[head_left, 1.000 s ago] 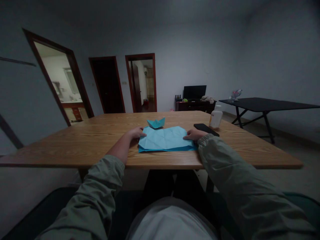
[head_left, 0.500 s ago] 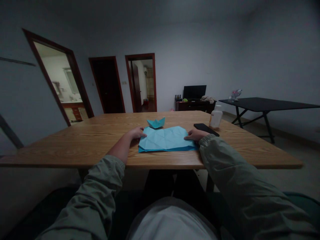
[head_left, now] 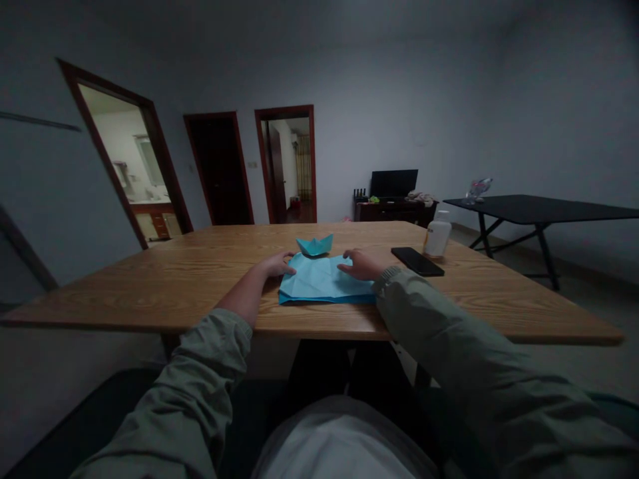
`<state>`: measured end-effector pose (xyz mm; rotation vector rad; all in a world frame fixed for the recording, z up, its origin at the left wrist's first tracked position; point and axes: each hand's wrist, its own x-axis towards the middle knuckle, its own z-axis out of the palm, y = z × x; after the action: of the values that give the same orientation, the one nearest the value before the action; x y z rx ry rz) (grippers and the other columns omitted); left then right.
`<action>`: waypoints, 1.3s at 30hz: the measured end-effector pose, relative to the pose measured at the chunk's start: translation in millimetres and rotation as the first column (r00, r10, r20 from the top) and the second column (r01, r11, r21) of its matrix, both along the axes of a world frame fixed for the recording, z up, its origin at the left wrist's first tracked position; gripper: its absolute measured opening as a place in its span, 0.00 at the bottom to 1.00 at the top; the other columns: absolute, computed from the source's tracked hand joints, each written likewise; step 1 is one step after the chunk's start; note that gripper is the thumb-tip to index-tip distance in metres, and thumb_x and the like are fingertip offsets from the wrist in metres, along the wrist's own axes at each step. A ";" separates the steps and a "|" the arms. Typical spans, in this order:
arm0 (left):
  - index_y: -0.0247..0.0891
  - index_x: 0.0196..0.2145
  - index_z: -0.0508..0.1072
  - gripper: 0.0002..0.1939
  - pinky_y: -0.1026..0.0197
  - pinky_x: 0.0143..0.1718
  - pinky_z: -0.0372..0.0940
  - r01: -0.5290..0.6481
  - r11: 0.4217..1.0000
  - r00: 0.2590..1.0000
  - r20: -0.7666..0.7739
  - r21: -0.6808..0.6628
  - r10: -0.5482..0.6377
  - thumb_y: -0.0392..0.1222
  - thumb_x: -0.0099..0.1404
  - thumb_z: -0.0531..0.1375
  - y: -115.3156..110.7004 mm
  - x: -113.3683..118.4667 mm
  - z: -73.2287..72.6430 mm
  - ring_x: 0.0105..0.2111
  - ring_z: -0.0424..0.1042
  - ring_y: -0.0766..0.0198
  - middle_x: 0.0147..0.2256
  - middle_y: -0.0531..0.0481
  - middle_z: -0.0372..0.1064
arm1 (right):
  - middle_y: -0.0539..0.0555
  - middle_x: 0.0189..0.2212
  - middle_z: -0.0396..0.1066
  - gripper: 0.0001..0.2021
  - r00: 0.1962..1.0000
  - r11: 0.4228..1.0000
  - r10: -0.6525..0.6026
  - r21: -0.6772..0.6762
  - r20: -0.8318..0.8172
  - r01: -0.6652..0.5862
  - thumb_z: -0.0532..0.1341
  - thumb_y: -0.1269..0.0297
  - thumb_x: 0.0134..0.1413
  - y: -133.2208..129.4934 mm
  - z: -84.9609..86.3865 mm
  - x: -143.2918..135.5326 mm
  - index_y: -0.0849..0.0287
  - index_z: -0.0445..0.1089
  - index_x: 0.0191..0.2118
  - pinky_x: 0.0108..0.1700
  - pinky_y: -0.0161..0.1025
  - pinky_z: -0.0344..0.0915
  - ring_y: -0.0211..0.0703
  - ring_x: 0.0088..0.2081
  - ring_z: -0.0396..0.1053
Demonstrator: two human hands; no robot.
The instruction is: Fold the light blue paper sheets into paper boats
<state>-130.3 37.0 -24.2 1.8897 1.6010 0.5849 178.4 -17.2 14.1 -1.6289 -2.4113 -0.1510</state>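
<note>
Creased blue paper (head_left: 319, 283), folded in layers, lies flat near the front edge of the wooden table (head_left: 200, 283). At its left edge, my left hand (head_left: 278, 265) pinches the paper between thumb and fingers. My right hand (head_left: 362, 264) is over the right part of the sheet, thumb and fingers apart and bent, with nothing held. Just behind the paper stands a small blue paper boat (head_left: 315, 246).
A black phone (head_left: 417, 261) lies right of the paper, with a white bottle (head_left: 437, 235) beside it. Farther back are a monitor (head_left: 394, 183) on a dark cabinet and a black folding table (head_left: 544, 207) at the right.
My right hand has left the paper's right edge, opened and moved left over the sheet. My left hand keeps its place. The view has shifted slightly.
</note>
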 end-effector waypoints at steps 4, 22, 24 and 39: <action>0.45 0.63 0.55 0.43 0.67 0.22 0.61 0.018 1.000 1.000 -0.003 0.007 -0.018 0.38 0.53 0.67 -5.1 3.0 0.4 0.22 0.66 0.68 0.28 0.54 0.66 | 0.66 0.59 0.61 0.33 0.997 0.995 -0.025 -0.090 0.066 0.031 0.48 0.41 0.58 10.3 -22.3 -10.4 0.59 0.62 0.60 0.57 0.50 0.55 0.58 0.59 0.60; 0.39 0.50 0.73 0.20 0.66 0.35 0.64 -0.114 0.944 0.969 -0.173 0.311 0.174 0.50 0.63 0.59 -1.9 23.5 -3.6 0.37 0.72 0.62 0.42 0.45 0.74 | 0.62 0.68 0.43 0.37 0.972 0.949 -0.230 -0.206 0.055 0.237 0.40 0.40 0.61 26.7 -52.0 27.5 0.58 0.47 0.68 0.64 0.60 0.38 0.58 0.67 0.41; 0.38 0.45 0.75 0.17 0.65 0.38 0.63 -0.099 0.923 0.959 -0.212 0.372 0.188 0.49 0.63 0.59 2.6 24.2 -5.6 0.39 0.72 0.61 0.42 0.45 0.75 | 0.62 0.68 0.43 0.37 0.972 0.949 -0.230 -0.207 0.056 0.237 0.40 0.40 0.61 26.4 -52.2 28.3 0.58 0.47 0.68 0.64 0.61 0.39 0.58 0.67 0.42; 0.41 0.36 0.74 0.09 0.62 0.39 0.62 -0.237 0.909 0.867 -0.347 0.342 0.357 0.45 0.59 0.59 0.3 14.6 -5.8 0.41 0.70 0.58 0.41 0.44 0.73 | 0.61 0.68 0.43 0.37 0.973 0.951 -0.223 -0.204 0.057 0.230 0.39 0.40 0.60 25.4 -51.7 28.9 0.57 0.47 0.68 0.64 0.61 0.39 0.59 0.67 0.42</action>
<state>-115.7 37.2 -30.0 2.0860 2.2129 0.6125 207.2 8.2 -37.6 -2.0112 -2.3232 0.0417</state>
